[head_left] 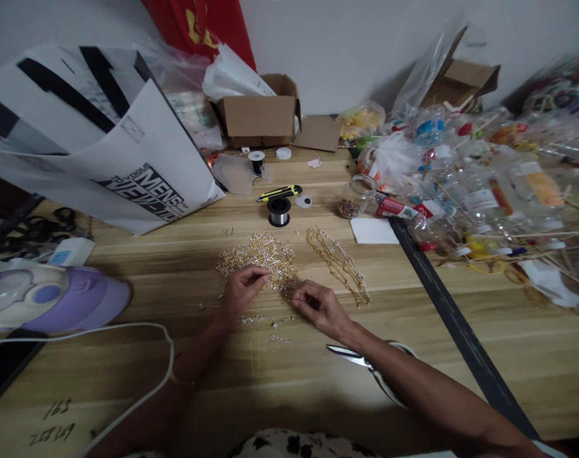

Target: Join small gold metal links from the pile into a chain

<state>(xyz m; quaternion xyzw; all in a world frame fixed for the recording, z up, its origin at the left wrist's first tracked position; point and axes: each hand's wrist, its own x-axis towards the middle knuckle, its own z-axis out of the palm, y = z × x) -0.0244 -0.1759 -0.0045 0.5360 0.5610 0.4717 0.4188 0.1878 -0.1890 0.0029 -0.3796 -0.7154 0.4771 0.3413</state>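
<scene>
Gold and silver beaded chains (340,262) lie right of centre, long axis slanting from upper left to lower right. At centre, the left hand (244,289), pinched, overlaps a bead heap (258,253); the right hand (325,310) curls half-closed beside it. Whether either holds anything, I cannot tell.

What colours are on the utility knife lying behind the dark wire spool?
The utility knife is yellow and black; the head view shows it.
</scene>
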